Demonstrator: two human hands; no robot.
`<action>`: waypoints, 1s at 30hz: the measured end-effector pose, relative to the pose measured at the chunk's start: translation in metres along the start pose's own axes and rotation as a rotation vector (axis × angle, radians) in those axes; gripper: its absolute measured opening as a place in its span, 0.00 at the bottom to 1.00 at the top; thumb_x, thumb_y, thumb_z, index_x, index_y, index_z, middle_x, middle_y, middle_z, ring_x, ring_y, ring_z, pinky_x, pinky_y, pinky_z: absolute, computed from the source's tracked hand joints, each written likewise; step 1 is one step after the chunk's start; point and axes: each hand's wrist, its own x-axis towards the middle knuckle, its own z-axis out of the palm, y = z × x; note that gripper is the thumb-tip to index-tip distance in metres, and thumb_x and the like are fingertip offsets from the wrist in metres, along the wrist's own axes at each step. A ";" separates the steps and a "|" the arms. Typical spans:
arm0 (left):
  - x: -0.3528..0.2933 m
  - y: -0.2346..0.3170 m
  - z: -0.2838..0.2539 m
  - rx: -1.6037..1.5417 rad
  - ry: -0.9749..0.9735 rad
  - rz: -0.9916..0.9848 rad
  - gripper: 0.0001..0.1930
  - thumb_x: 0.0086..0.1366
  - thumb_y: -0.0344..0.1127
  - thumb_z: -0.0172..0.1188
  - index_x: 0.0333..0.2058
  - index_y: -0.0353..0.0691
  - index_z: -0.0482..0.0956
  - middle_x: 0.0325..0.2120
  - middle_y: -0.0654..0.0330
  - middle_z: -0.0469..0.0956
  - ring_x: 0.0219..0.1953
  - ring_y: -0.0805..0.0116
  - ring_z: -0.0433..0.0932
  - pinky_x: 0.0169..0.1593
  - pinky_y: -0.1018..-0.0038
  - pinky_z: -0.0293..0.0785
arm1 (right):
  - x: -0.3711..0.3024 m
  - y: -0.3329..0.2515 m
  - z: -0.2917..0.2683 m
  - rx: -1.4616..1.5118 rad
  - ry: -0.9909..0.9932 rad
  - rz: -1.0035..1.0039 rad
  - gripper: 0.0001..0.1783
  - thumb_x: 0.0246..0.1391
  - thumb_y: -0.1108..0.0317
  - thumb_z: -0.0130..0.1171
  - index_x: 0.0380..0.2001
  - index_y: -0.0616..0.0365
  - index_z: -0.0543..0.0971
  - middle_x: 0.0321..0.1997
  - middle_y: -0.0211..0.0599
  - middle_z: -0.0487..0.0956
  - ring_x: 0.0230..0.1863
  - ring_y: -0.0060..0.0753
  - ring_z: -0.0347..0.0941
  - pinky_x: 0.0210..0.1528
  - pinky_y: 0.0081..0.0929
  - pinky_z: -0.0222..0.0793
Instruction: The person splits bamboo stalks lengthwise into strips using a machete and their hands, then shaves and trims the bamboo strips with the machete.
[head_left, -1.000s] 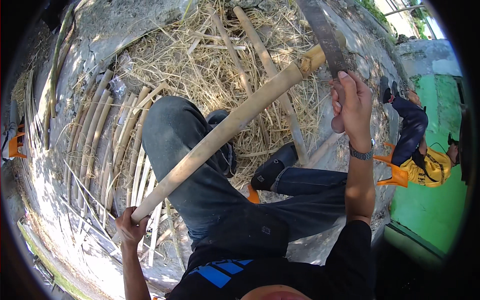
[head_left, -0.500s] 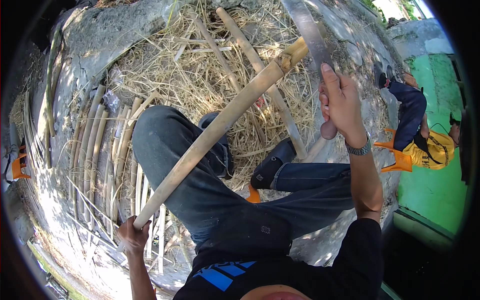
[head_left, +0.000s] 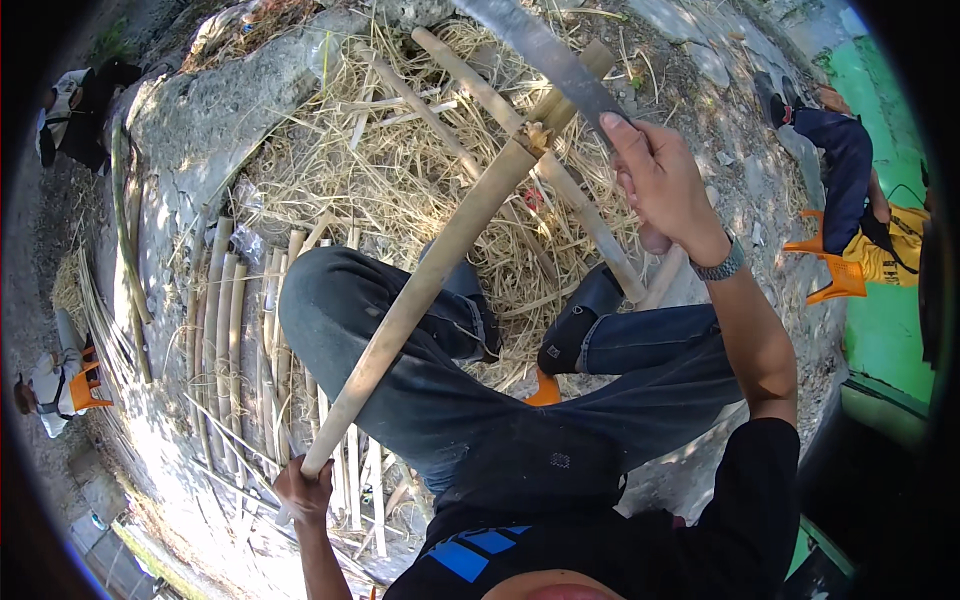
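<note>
A long bamboo pole [head_left: 415, 295] slants across my left thigh, its lower end gripped in my left hand [head_left: 303, 490]. Toward its far end the bark is broken at a rough, splintered notch [head_left: 537, 138], and a darker stretch continues beyond. My right hand [head_left: 660, 185] is closed around the handle of a machete [head_left: 560, 65], thumb laid along the base of the blade. That blade points up and to the left, passing over the pole's far stretch; whether it touches the bamboo I cannot tell.
Beneath the pole, loose straw and shavings [head_left: 400, 170] cover the ground, with other bamboo poles [head_left: 590, 225] lying across them. Several cut bamboo lengths [head_left: 222, 330] lie on the left. People sit on orange chairs at the right [head_left: 838, 275] and left [head_left: 88, 388].
The machete's blade has swung left and tilted flatter. My right hand has moved slightly down and left. The view has shifted, while my left hand keeps its hold on the pole.
</note>
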 end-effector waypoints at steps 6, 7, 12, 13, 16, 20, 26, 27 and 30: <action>0.002 -0.007 -0.002 0.003 0.020 0.034 0.27 0.60 0.60 0.71 0.30 0.38 0.76 0.16 0.55 0.73 0.16 0.49 0.73 0.20 0.57 0.67 | -0.026 0.009 0.021 0.049 -0.117 -0.059 0.32 0.70 0.44 0.52 0.24 0.64 0.79 0.12 0.31 0.69 0.14 0.22 0.64 0.19 0.28 0.58; 0.006 0.000 -0.004 -0.004 0.038 0.034 0.27 0.59 0.59 0.72 0.29 0.39 0.75 0.15 0.55 0.73 0.16 0.48 0.72 0.21 0.57 0.66 | -0.019 0.005 0.011 0.050 -0.080 -0.033 0.32 0.70 0.44 0.53 0.24 0.64 0.79 0.12 0.31 0.69 0.14 0.21 0.64 0.19 0.28 0.58; 0.012 -0.002 -0.001 0.005 -0.067 -0.012 0.26 0.58 0.58 0.73 0.29 0.39 0.76 0.14 0.54 0.71 0.16 0.47 0.73 0.22 0.56 0.68 | -0.032 -0.009 0.019 0.364 -0.102 0.199 0.31 0.71 0.43 0.52 0.22 0.59 0.72 0.14 0.23 0.65 0.11 0.13 0.60 0.13 0.18 0.56; 0.009 -0.011 0.002 -0.034 -0.067 -0.010 0.26 0.60 0.58 0.72 0.29 0.38 0.75 0.14 0.52 0.71 0.16 0.45 0.73 0.22 0.56 0.67 | -0.046 0.007 0.033 0.183 -0.099 0.027 0.31 0.70 0.42 0.52 0.22 0.58 0.72 0.14 0.23 0.65 0.10 0.13 0.59 0.11 0.18 0.56; 0.006 -0.017 -0.004 -0.047 -0.061 -0.020 0.31 0.60 0.65 0.68 0.28 0.37 0.74 0.12 0.51 0.68 0.15 0.43 0.72 0.21 0.56 0.66 | -0.037 -0.012 0.019 0.495 -0.356 0.409 0.30 0.70 0.44 0.53 0.23 0.60 0.74 0.13 0.22 0.66 0.10 0.14 0.60 0.11 0.19 0.55; 0.007 -0.017 0.002 -0.035 -0.112 -0.020 0.29 0.54 0.61 0.75 0.28 0.38 0.75 0.12 0.54 0.69 0.14 0.48 0.73 0.20 0.58 0.68 | -0.013 -0.003 0.009 0.577 0.063 0.269 0.31 0.70 0.43 0.52 0.22 0.59 0.72 0.13 0.23 0.66 0.09 0.14 0.60 0.11 0.17 0.57; 0.010 -0.006 -0.007 -0.146 -0.148 -0.105 0.25 0.51 0.52 0.79 0.28 0.38 0.76 0.13 0.53 0.73 0.17 0.46 0.75 0.23 0.58 0.71 | -0.047 -0.014 0.024 0.525 -0.360 0.370 0.31 0.70 0.42 0.52 0.22 0.57 0.73 0.14 0.22 0.66 0.10 0.14 0.62 0.11 0.17 0.58; 0.019 -0.004 -0.007 -0.115 -0.155 -0.075 0.25 0.51 0.53 0.79 0.28 0.39 0.76 0.13 0.53 0.73 0.16 0.47 0.75 0.23 0.58 0.71 | -0.041 -0.009 0.019 0.546 -0.317 0.351 0.31 0.70 0.42 0.53 0.22 0.58 0.73 0.14 0.22 0.66 0.10 0.14 0.61 0.11 0.18 0.58; 0.023 -0.002 0.003 -0.142 -0.146 -0.070 0.29 0.53 0.61 0.76 0.29 0.40 0.76 0.12 0.53 0.72 0.15 0.47 0.75 0.21 0.58 0.69 | -0.034 -0.018 0.009 0.597 -0.186 0.391 0.32 0.69 0.42 0.53 0.22 0.59 0.73 0.14 0.22 0.66 0.10 0.13 0.60 0.11 0.18 0.57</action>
